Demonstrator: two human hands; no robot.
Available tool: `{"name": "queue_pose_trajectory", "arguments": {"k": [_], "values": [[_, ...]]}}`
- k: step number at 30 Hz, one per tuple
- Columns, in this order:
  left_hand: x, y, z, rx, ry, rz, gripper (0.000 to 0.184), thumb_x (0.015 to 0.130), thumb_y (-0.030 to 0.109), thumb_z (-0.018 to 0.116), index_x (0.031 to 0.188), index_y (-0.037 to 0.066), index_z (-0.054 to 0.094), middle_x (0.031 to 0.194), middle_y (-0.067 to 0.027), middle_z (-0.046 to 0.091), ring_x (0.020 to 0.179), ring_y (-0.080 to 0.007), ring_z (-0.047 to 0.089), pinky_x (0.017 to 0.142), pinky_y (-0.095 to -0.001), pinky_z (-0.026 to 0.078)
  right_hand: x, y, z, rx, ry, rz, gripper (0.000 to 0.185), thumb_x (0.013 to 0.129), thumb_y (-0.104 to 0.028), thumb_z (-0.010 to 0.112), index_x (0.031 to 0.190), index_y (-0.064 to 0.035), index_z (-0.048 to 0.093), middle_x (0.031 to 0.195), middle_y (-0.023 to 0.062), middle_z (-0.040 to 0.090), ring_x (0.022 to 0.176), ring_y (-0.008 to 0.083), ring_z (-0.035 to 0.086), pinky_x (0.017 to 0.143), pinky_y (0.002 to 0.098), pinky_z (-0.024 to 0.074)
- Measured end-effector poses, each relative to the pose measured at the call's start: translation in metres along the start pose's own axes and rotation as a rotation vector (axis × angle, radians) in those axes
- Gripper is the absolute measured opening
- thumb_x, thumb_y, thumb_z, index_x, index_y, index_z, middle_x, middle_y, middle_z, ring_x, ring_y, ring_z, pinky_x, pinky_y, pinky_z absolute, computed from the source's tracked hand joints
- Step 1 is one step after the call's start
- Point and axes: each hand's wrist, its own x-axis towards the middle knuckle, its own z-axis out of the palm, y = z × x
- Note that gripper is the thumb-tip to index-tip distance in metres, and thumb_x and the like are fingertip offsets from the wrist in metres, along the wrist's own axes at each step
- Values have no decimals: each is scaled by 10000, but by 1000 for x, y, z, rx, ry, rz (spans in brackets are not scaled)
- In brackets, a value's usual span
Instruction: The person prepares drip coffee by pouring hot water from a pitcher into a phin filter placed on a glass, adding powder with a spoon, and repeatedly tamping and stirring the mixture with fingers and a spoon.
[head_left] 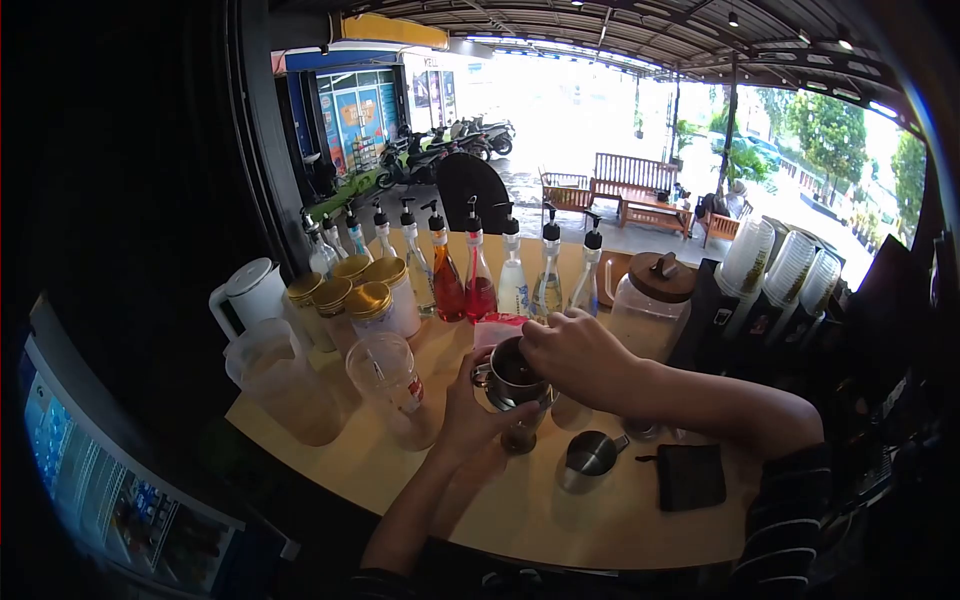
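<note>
A metal cup with dark contents stands near the middle of the wooden counter. My left hand is wrapped round its left side, by the handle. Over the cup's right rim my right hand is closed in a pinch; what its fingers hold is hidden. Just behind the cup lies a pink and white packet. A second metal cup sits to the right and nearer, beside a folded black cloth.
Syrup bottles with pumps line the back. At the left are gold-lidded jars, a white jug and clear plastic pitchers. A lidded glass jar and stacked plastic cups stand at the right.
</note>
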Motion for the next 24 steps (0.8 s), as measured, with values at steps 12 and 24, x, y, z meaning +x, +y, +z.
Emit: {"name": "queue_pose_trajectory", "arguments": {"k": [12,24], "values": [[2,-7,1,25,12,46,842,570,333,895,1239,62,460,1158,-122,599,1083,-252,583,912,-380,445,6,-14,-38,197,-252,146,213,658,-146,723,810,-11,660,926,148,615,733,260,688,605,333,556],[3,-2,-5,41,-36,-47,904,554,361,899,1262,32,443,1174,-154,589,1118,-253,572,965,-371,443,-5,8,17,15,12,79,253,721,-104,665,961,-60,599,938,65,599,872,221,660,769,357,505]]}}
